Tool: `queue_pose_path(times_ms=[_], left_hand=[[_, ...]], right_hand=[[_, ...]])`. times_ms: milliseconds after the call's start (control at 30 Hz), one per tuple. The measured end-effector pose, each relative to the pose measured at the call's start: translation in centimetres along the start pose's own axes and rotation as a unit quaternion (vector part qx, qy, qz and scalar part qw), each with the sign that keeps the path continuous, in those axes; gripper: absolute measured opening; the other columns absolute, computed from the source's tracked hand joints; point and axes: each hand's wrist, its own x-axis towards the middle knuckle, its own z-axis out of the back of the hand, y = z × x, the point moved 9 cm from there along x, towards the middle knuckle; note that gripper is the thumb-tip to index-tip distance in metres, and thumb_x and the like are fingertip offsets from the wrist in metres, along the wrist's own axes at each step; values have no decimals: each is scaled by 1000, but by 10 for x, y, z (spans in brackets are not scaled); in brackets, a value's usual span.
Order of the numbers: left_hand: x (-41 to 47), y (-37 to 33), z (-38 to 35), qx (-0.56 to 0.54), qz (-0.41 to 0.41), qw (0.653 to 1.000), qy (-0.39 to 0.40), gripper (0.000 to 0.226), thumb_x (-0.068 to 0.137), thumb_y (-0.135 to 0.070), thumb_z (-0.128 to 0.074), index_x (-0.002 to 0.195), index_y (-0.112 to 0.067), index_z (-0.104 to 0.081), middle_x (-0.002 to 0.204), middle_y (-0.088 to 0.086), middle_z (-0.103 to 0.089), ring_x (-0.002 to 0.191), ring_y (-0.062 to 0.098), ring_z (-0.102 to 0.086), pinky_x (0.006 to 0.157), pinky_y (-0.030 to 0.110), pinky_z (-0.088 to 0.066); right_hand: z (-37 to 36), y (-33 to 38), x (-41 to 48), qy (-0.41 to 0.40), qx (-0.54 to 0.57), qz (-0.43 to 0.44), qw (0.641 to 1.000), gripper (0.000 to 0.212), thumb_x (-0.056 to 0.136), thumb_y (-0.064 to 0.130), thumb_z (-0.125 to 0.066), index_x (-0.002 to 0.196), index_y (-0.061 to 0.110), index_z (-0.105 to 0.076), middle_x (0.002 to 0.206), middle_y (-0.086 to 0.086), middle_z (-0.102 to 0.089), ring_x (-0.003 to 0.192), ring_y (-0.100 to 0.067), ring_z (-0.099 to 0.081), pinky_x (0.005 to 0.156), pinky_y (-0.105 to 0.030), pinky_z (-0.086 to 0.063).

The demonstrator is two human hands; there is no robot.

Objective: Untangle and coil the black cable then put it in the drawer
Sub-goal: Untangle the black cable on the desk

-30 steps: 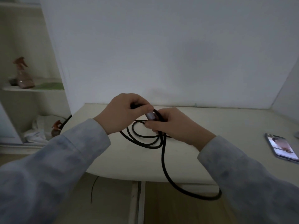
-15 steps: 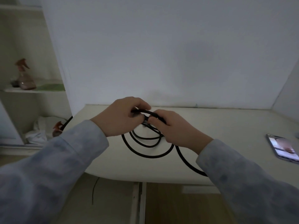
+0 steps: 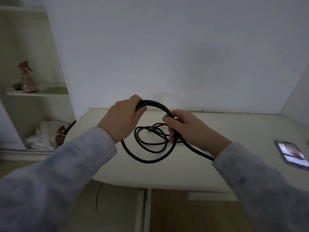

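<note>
Since the earlier frames both hands have drawn apart and risen, so an arch of black cable (image 3: 150,102) now spans between them above the table (image 3: 234,148). Left hand (image 3: 122,121): its fingers (image 3: 133,99) curl round the arch's left end, and the stretch of cable inside the palm is hidden. Right hand (image 3: 189,129): its fingers (image 3: 172,136) close round several strands gathered at the arch's right end. One wide loop hangs from both grips down to the table's near half. Smaller, uneven loops lie flat on the table inside it, with a small connector among them that is hard to make out. One strand runs toward the table's near edge and vanishes behind the right sleeve. Cable: thick, matte black, only partly coiled.
</note>
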Motion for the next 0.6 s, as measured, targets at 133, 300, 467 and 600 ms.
queue_pose_path(times_ms=[133, 300, 467, 600], left_hand=[[-2, 16, 9, -101, 97, 989, -54, 15, 103, -33, -49, 102, -19, -53, 70, -4, -55, 59, 11, -50, 51, 12, -36], [-8, 20, -2, -158, 166, 973, 2, 23, 100, -36, -48, 89, -17, -57, 71, 2, -56, 64, 19, -54, 61, 32, -48], [-9, 18, -10, -73, 161, 976, 125, 31, 94, -34, -51, 93, -6, -63, 88, 14, -71, 83, 30, -71, 78, 45, -57], [-9, 8, -9, -107, 151, 976, 114, 23, 95, -36, -55, 94, -15, -64, 81, 10, -71, 69, 24, -73, 54, 27, -55]], right_hand=[[-3, -10, 0, 3, 12, -20, 1000, 17, 107, 21, -51, 121, 21, -60, 74, -2, -66, 69, -20, -72, 80, -45, -64], [7, -4, 2, -82, -87, 22, 993, 27, 110, 28, -36, 132, 29, -51, 70, 3, -55, 60, -23, -68, 69, -42, -59], [14, 2, 0, -114, -238, 56, 963, 36, 112, 30, -32, 144, 22, -46, 71, 0, -56, 59, -18, -53, 52, -29, -42], [4, 9, 0, -94, -327, 82, 937, 33, 112, 29, -31, 141, 19, -45, 70, 3, -53, 62, -24, -54, 56, -35, -40]])
